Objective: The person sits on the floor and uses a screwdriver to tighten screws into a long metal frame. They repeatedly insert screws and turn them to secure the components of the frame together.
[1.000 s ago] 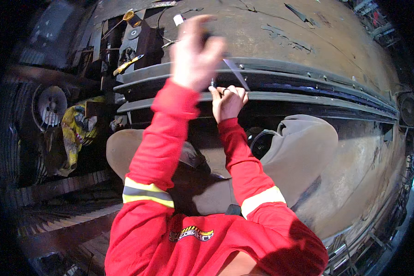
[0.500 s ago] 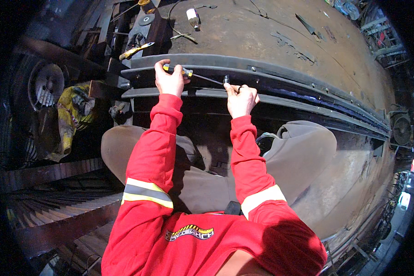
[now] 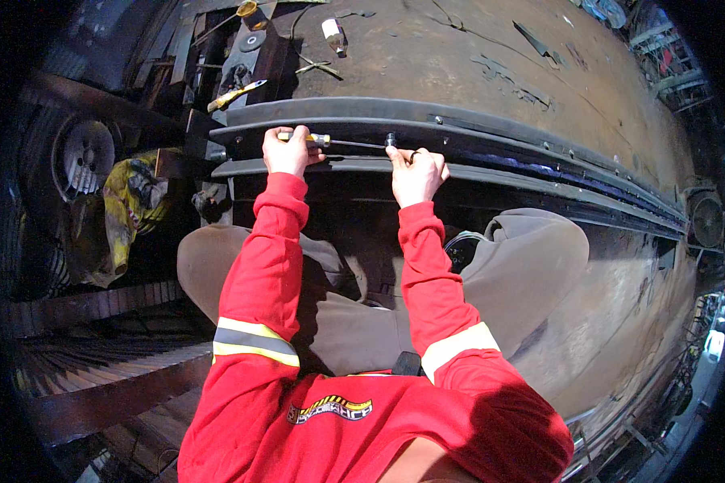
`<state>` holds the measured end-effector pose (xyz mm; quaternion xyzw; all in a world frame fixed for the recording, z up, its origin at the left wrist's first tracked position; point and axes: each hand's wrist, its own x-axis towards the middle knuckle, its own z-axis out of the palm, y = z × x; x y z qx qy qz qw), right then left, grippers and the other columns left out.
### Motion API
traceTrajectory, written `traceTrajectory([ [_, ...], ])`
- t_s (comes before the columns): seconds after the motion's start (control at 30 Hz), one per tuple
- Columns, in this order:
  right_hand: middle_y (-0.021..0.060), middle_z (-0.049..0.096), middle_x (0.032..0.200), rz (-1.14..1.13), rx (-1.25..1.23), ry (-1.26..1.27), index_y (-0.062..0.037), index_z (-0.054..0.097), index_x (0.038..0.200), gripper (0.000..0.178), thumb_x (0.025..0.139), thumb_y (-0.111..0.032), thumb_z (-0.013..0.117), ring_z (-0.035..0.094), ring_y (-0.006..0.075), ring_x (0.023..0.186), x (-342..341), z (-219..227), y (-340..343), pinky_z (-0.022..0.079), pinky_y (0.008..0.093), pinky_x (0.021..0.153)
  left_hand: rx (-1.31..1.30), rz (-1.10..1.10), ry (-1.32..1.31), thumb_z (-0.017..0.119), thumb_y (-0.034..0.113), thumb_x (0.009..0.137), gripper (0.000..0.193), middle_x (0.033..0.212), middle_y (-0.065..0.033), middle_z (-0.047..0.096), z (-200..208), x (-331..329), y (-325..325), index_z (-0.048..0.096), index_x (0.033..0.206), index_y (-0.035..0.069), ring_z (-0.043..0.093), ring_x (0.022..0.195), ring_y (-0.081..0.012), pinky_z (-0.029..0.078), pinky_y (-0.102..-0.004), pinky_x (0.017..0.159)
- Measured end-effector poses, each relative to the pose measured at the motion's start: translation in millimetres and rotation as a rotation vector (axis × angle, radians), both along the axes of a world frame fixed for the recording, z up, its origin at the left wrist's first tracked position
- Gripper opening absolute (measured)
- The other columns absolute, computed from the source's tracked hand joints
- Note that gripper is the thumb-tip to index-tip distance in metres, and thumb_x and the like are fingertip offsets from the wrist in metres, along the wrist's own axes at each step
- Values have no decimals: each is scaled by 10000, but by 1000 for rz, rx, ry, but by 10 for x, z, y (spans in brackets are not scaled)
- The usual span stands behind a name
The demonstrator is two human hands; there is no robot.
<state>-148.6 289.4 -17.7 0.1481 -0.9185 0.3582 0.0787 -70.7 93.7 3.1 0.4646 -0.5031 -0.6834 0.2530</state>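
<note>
My left hand [image 3: 290, 151] is closed around the yellow-and-black handle of a screwdriver [image 3: 318, 139]. Its thin shaft runs nearly level to the right, and the tip reaches a small dark cylindrical piece [image 3: 391, 139]. The thumb and fingers of my right hand [image 3: 417, 171] pinch the lower end of that piece; whether the tip touches it or goes into it, I cannot tell. Both hands are over a long dark metal rail [image 3: 354, 129], which lies crosswise in front of my knees. Small bolts or studs [image 3: 439, 120] are set along the rail.
Beyond the rail's left end lie a yellow-handled brush [image 3: 236, 95], a round disc [image 3: 252, 40] and a bottle with a white label [image 3: 333, 36]. A stained yellow cloth [image 3: 129, 205] hangs at the left. Ribbed metal parts [image 3: 113, 362] are at the lower left.
My left hand has shifted a little left and downward, and the screwdriver has swung from a slant to nearly level. My right hand still pinches the dark piece.
</note>
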Motion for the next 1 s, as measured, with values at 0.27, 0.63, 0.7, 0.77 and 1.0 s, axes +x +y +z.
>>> traceTrajectory([
  [0.27,18,619,739,3,11,2,-131,727,719,228,734,-358,750,516,241,902,34,65,-16,315,435,920,212,-194,231,590,-22,829,277,935,-187,575,114,163,15,428,1054,-14,651,837,-305,606,-428,671],
  [0.63,18,587,735,4,-30,146,-111,723,736,280,664,-372,794,517,240,895,81,15,29,321,454,961,-300,-277,-11,647,98,843,432,917,-133,598,455,-163,376,391,1187,41,655,714,-180,551,-270,537],
  [0.7,29,589,759,25,-84,168,-108,701,719,294,639,-374,798,513,250,900,92,-23,28,336,473,935,-696,-314,-72,595,126,833,387,903,-218,606,730,-308,670,397,1152,30,658,690,-286,531,-408,620],
  [0.77,53,585,778,14,-70,216,-99,678,704,307,636,-379,785,514,265,900,54,-150,48,341,499,922,-900,-426,-91,563,160,837,393,928,-254,604,981,-530,1034,403,1172,32,648,759,-364,519,-464,682],
  [1.0,129,620,1004,-17,63,-233,-73,708,885,439,794,-499,654,549,328,969,62,-100,-90,418,471,846,-1415,-1058,-365,526,163,830,167,836,-213,618,250,-1252,2040,611,914,47,632,799,-349,520,-471,692],
])
